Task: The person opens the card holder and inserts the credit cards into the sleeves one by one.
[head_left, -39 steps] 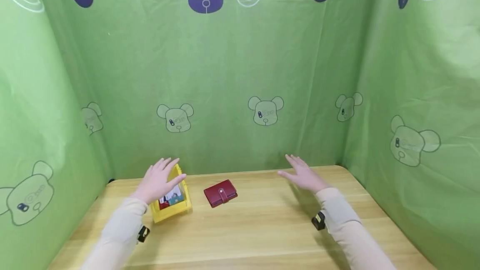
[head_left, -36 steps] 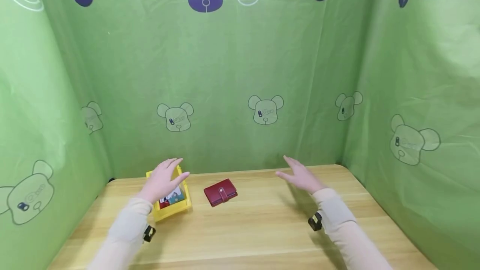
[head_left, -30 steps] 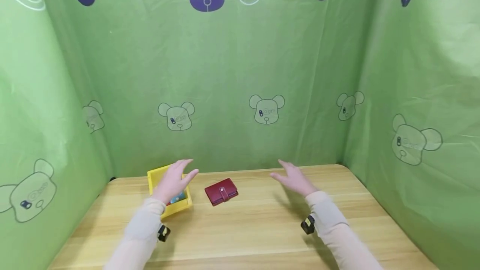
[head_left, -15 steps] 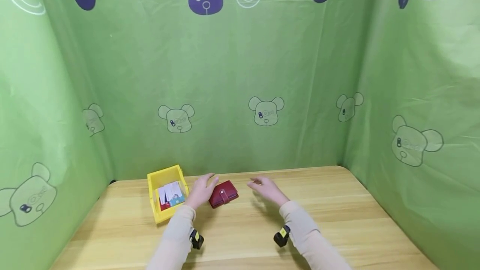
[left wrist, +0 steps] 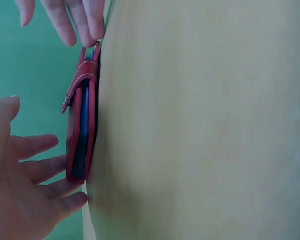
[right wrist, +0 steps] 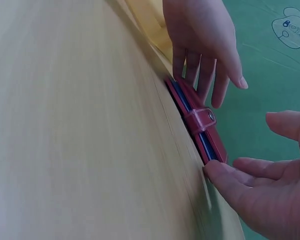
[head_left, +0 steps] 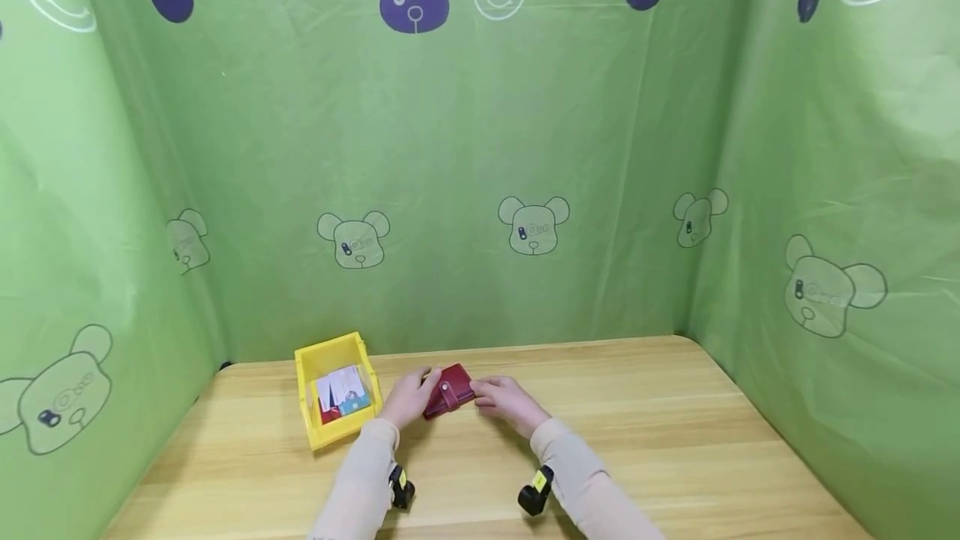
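Note:
A dark red snap-strap wallet lies closed on the wooden table, between both hands. At its left end is my left hand; in the left wrist view the fingertips meet that end while the thumb stays apart from it. My right hand is at the opposite end, and in the right wrist view its fingertips touch the wallet's corner, thumb raised away. Neither hand is curled around the wallet. Blue-edged contents show between the covers in the left wrist view.
Left of the hands stands a yellow open bin with several cards inside. A green printed curtain encloses the table at the back and sides. Black wrist cameras hang from both sleeves.
Both hands have moved inward to the wallet: the left from over the yellow bin rightward, the right leftward. The bin and its cards are now uncovered. The wallet has hardly shifted.

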{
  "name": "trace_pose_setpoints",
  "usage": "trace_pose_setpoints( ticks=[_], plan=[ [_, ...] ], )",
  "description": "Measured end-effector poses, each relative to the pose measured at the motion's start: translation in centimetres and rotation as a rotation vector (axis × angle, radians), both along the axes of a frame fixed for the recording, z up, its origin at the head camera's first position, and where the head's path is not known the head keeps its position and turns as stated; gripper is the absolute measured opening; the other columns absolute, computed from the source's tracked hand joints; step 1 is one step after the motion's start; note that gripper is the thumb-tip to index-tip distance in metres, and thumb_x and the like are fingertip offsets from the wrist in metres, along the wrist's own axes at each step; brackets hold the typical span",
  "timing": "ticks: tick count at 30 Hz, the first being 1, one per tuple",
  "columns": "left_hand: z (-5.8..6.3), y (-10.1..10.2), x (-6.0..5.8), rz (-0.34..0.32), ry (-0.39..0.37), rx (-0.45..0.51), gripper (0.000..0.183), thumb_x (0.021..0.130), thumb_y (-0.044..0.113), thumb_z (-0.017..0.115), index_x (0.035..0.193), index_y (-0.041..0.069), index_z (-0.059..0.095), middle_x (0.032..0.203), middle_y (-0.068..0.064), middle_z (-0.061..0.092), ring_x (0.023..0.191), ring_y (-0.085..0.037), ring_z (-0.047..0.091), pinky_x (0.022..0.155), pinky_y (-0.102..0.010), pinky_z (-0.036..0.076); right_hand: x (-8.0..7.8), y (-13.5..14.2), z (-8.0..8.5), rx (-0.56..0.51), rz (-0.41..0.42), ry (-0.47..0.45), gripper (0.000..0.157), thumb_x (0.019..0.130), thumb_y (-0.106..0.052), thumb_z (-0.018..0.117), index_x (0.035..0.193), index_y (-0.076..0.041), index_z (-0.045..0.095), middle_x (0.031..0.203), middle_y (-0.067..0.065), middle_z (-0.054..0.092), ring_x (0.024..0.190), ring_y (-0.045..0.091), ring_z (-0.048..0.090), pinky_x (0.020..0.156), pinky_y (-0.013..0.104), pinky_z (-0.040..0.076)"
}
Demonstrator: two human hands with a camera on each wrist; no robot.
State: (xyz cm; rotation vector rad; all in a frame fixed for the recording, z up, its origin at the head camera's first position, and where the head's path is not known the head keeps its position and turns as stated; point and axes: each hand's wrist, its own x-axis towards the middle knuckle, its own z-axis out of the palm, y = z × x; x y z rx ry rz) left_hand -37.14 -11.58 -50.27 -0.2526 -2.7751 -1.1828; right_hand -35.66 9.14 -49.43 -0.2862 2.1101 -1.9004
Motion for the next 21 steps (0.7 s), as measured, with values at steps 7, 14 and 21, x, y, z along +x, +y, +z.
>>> trace_pose_setpoints(
  ticks=[7,14,21],
  plan=[
    [0.3,0.4,0.6,0.012,0.046,-0.031,0.051,0.103,0.034,0.042,0.130,-0.006,0.056,0.126,-0.027,0.062,0.119,-0.045,0.057,0.103,-0.056,0.046,-0.3,-0.7,0.2,-0.032,-0.010,-0.002,0.051,0.099,-0.018,0.050,0.130,0.022,0.039,0.131,0.038,0.049,0.123,0.050,0.050,0.109,0.052,0.043],
    [0.7,1.0,1.5,0.060,0.043,-0.039,0.048,0.103,0.034,0.043,0.124,-0.005,0.060,0.119,-0.026,0.066,0.112,-0.043,0.061,0.099,-0.054,0.050,-0.8,-0.8,0.1,-0.025,-0.033,-0.004,0.053,0.099,-0.018,0.051,0.132,0.021,0.039,0.131,0.037,0.050,0.122,0.047,0.052,0.109,0.052,0.044],
    [1.2,1.6,2.7,0.139,0.002,-0.025,0.051,0.102,0.037,0.043,0.118,-0.007,0.062,0.111,-0.028,0.068,0.105,-0.044,0.064,0.093,-0.054,0.052,-1.0,-1.0,0.0,-0.024,-0.060,-0.014,0.056,0.098,-0.018,0.052,0.136,0.020,0.035,0.132,0.036,0.050,0.123,0.046,0.052,0.109,0.053,0.044]
  ],
)
